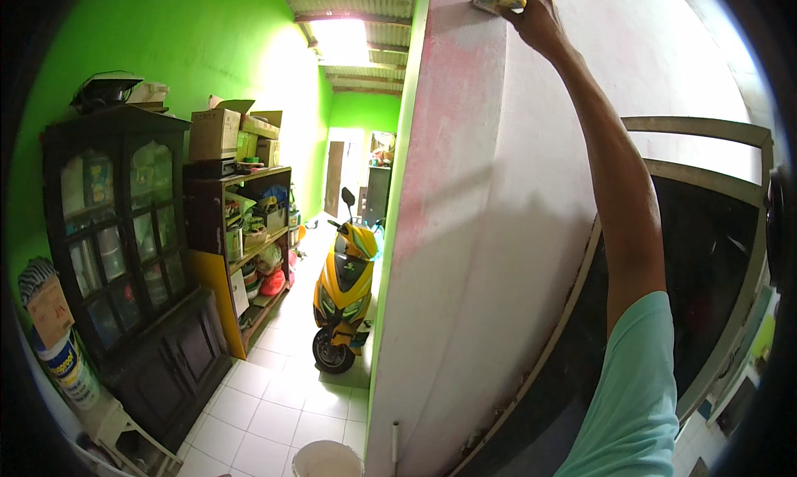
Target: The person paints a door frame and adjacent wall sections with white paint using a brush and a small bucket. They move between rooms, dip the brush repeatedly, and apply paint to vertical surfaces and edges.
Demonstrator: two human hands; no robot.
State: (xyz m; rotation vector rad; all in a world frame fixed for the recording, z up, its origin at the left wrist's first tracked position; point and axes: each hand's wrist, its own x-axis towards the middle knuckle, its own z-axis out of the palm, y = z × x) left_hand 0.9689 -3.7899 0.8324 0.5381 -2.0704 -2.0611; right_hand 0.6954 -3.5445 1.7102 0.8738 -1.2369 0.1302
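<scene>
My right hand point(535, 20) is raised high, its fingers closed round a flat paintbrush point(488, 6) with a yellowish handle. The brush's pale head points left and lies at the upper part of the wall point(465, 136), near its vertical corner. White paint covers this wall unevenly, with pinkish patches showing along the left face. Shadows of my arm and of the brush fall across the surface. My right arm, in a turquoise sleeve, reaches up from the lower right. My left hand is out of the picture.
A whitish bucket point(328, 460) stands on the tiled floor below. Beyond it is a yellow scooter point(344, 286). Along the green wall point(207, 53) stand a dark glazed cabinet point(124, 253) and a loaded shelf point(257, 249). A dark window point(697, 244) in a wooden frame lies beside my arm.
</scene>
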